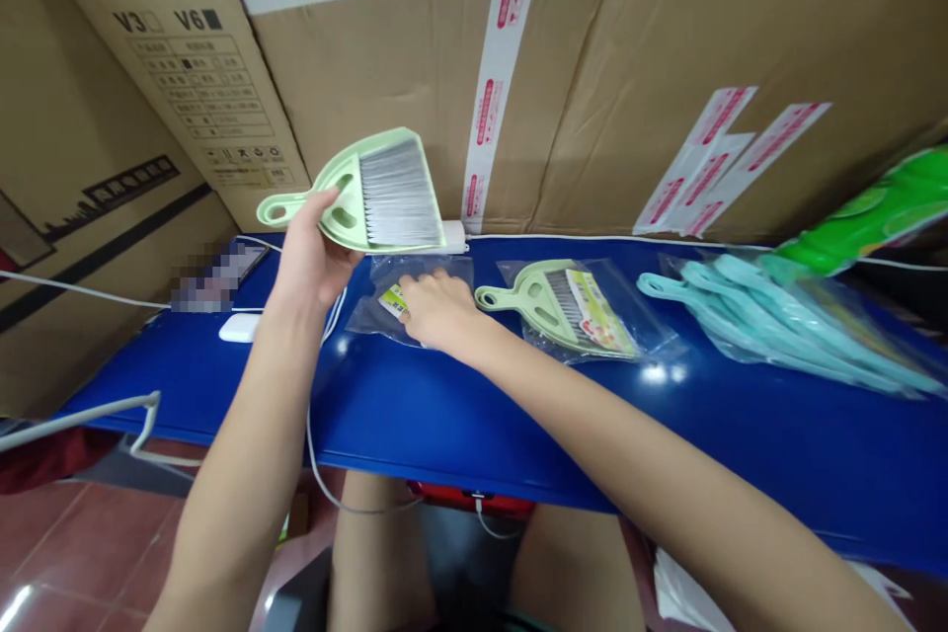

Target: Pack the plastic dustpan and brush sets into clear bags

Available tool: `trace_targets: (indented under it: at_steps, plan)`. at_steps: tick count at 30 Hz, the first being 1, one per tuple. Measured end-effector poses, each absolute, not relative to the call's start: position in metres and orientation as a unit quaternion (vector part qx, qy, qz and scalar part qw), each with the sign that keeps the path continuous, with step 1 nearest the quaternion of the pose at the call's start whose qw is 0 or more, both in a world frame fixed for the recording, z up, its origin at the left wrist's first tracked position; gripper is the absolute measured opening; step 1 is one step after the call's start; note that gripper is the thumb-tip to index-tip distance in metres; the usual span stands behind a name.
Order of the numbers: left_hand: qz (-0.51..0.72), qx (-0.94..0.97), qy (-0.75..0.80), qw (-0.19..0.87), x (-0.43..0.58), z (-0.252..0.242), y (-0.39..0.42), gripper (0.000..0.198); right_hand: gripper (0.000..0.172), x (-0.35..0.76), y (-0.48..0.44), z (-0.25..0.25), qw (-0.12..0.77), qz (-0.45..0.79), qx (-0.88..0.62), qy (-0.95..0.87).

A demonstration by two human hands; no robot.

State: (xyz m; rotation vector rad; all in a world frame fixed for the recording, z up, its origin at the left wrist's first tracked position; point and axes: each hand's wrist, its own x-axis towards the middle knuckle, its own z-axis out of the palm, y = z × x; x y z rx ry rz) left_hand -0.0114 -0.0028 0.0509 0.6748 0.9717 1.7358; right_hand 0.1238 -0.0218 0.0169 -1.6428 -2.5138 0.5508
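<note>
**Green dustpan held up in one hand, open bag pressed on blue table**

The pale green plastic dustpan (pixel 337 207) is raised above the table's back edge, with a grey-bristled brush (pixel 396 193) sitting inside it. The left hand (pixel 315 262) carries both from below, fingers closed around the pan near its handle. The right hand (pixel 436 308) lies on a clear plastic bag (pixel 411 281) with fingers bent downward; I cannot tell if they pinch the film or only press it. A yellow label (pixel 392 303) shows inside this bag.

To the right lies a second dustpan set in its bag (pixel 570 311), then a bundle of turquoise handles (pixel 770 326), all on a glossy blue table (pixel 474 434).

If the pan tilts, the brush could slide out, because the hand seems to hold mainly the pan. The thin bag could also slip on the smooth surface, and a white cable (pixel 318 444) near the left arm could catch it.
</note>
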Motion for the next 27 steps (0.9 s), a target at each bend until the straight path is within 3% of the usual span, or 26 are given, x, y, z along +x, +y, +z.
trace_targets:
  at_steps: [5,11,15,18,20,24,27]
  plan:
    - [0.711,0.286,0.403,0.5,-0.013,0.048,-0.003,0.023,0.049,0.133,-0.016,0.015,0.096,0.229,-0.545,-0.8]
    - [0.714,0.299,0.403,0.487,-0.012,0.049,-0.007,0.026,0.021,0.196,-0.011,0.024,0.172,0.285,-0.561,-0.758]
    - [0.711,0.279,0.421,0.49,-0.007,0.052,-0.01,0.018,0.018,0.235,-0.004,0.019,0.435,0.409,-0.56,-0.575]
    - [0.697,0.281,0.428,0.502,0.001,0.051,-0.012,0.022,0.045,0.243,0.001,0.011,0.563,0.429,-0.505,-0.494]
    - [0.672,0.305,0.438,0.512,0.009,0.048,-0.015,0.025,0.055,0.242,0.002,0.006,0.597,0.422,-0.473,-0.492]
    - [0.619,0.343,0.475,0.523,0.027,0.037,-0.022,0.031,0.037,0.233,0.001,0.0,0.635,0.412,-0.382,-0.53]
    - [0.594,0.357,0.485,0.534,0.037,0.031,-0.027,0.035,0.037,0.224,-0.004,-0.002,0.636,0.417,-0.353,-0.545]
